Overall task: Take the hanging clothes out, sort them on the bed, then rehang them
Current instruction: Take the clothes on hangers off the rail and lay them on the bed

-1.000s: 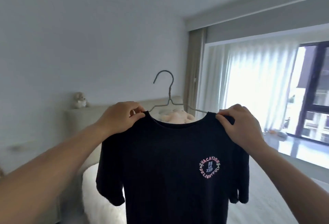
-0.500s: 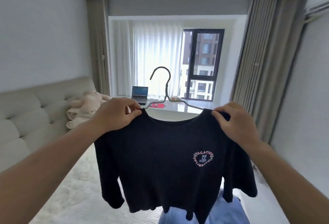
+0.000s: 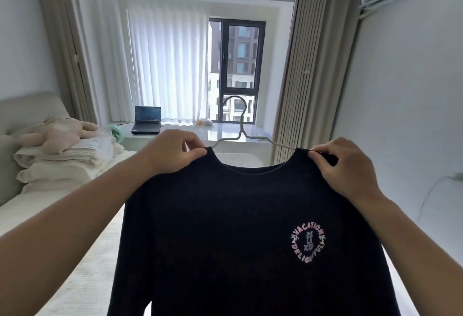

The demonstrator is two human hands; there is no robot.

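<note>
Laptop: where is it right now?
In the head view the laptop sits open on the window ledge, left of centre, beside the green fan, behind the left hand.

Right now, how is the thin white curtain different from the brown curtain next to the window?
The white curtain is thin and lets daylight glow through; the brown curtain is thick and blocks it. The white curtain covers the left part of the window; the brown curtain is bunched at the right side, off the glass. Both hang in long straight folds.
</note>
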